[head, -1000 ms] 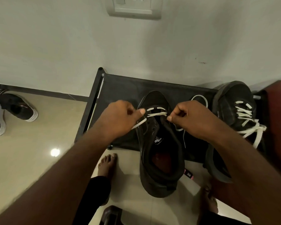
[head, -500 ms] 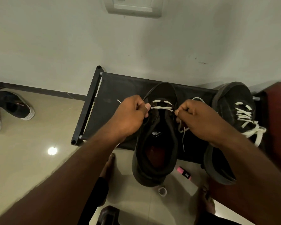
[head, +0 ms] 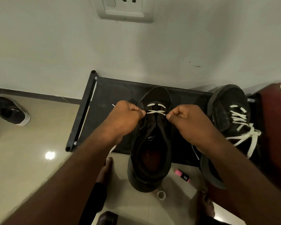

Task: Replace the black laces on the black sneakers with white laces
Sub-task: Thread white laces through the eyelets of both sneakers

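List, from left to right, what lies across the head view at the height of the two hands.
shoe on the floor, rack's side bar, left hand, white lace, right hand, laced black sneaker, dark red object

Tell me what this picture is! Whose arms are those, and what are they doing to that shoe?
There is no machine here. A person wears a camera on their head, so you look down along their arms as if they were yours. The two bare hands are the grips. The left grip and the right grip each pinch one side of a white lace, which runs across the front of a black sneaker. Only the holes nearest the toe are laced. The sneaker's toe end rests on a black rack by the wall. To the right is a second sneaker, laced in white all the way and tied. On the floor lie a pink marker and a small white roll.
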Demonstrator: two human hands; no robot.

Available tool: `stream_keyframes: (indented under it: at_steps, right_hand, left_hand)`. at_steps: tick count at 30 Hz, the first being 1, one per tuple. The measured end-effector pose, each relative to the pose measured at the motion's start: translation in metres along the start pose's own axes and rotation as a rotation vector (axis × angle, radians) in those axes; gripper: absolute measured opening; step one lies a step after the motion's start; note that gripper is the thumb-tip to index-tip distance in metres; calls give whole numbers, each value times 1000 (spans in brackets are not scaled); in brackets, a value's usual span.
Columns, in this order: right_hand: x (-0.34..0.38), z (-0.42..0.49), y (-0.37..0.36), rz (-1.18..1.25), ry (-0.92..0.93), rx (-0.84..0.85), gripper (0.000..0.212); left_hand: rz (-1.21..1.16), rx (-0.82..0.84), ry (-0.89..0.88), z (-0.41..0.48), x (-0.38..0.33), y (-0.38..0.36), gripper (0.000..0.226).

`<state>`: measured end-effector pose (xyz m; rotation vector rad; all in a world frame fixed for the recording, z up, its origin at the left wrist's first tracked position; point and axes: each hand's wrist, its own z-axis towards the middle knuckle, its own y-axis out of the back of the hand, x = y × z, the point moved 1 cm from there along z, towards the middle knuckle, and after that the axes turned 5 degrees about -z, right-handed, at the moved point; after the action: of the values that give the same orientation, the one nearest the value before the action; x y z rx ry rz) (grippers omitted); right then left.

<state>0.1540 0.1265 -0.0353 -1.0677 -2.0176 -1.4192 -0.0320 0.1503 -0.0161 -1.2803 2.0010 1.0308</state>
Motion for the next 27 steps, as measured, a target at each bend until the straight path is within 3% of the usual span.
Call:
stream_keyframes:
  at_steps: [5,9,13,19,27]
  right_hand:
    - [2,-1,3,4,-3,55,15]
    - [-1,-2,-3,26,-42,38,12]
    - [1,0,-5,20,-29,5,8]
    - [3,1,-9,-60,-7,-50,17]
    - [8,-3,0,-35,-4,33,15]
  left_hand:
    - [-71,10,22,4,6,-1,18]
    - [57,-52,-71,5,9,-5,19]
    - [180,21,-68,6,9,-4,31]
    - [-44,44,57,4,8,-3,21]
    - [-206,77,99,3,8,-4,13]
